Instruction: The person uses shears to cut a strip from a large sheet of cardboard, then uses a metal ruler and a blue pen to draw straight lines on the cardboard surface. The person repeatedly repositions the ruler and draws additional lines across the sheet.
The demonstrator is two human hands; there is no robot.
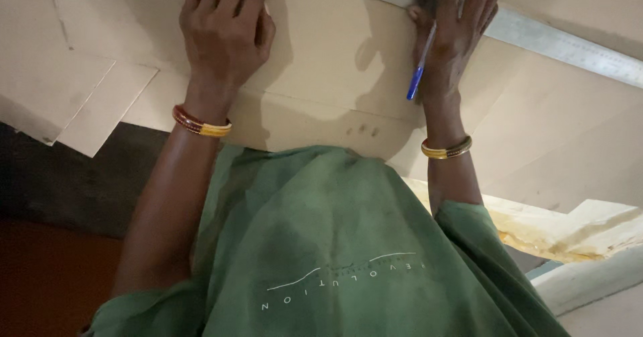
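- Pressing flat on the pale cardboard sheet at upper centre, the left hand is lying open, gripping nothing.
- The right hand is closing its grip on a blue pen against the steel ruler, upper right.
- Fingertips are being cut off by the top edge.

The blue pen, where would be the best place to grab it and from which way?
Grab the blue pen by its lower barrel, the free blue end sticking out below the right hand. Its upper part is tucked among that hand's fingers against the metal ruler, so probably come from the near side, beside the wrist, pinching across the thin barrel.
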